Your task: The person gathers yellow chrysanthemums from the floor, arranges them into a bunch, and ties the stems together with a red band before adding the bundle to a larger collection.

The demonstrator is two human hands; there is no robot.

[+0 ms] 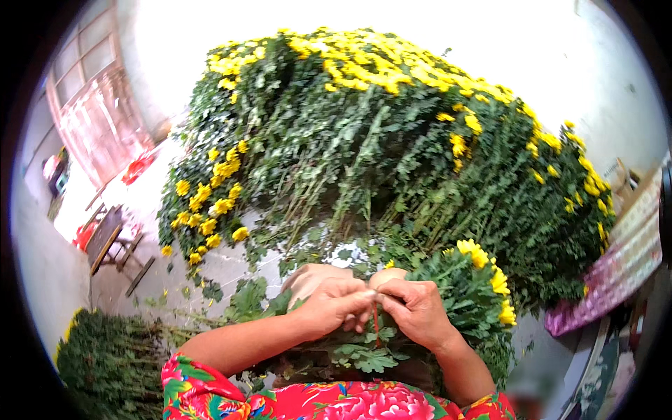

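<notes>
My left hand [336, 307] and my right hand [415, 310] meet at their fingertips over my lap, both pinching a thin red tie [376, 323] that hangs down between them. Beneath the tie lie green leaves [370, 357]. A bunch of yellow chrysanthemums [472, 289] rests across my lap, its flower heads pointing right, beyond my right hand. Its stems are largely hidden by my hands and forearms.
A large heap of yellow chrysanthemums [336, 131] curves across the floor ahead. More cut stems [113, 362] lie at lower left. Fallen leaves litter the tiles. A small wooden stool [105, 236] stands left, and pink patterned cloth [604, 294] lies right.
</notes>
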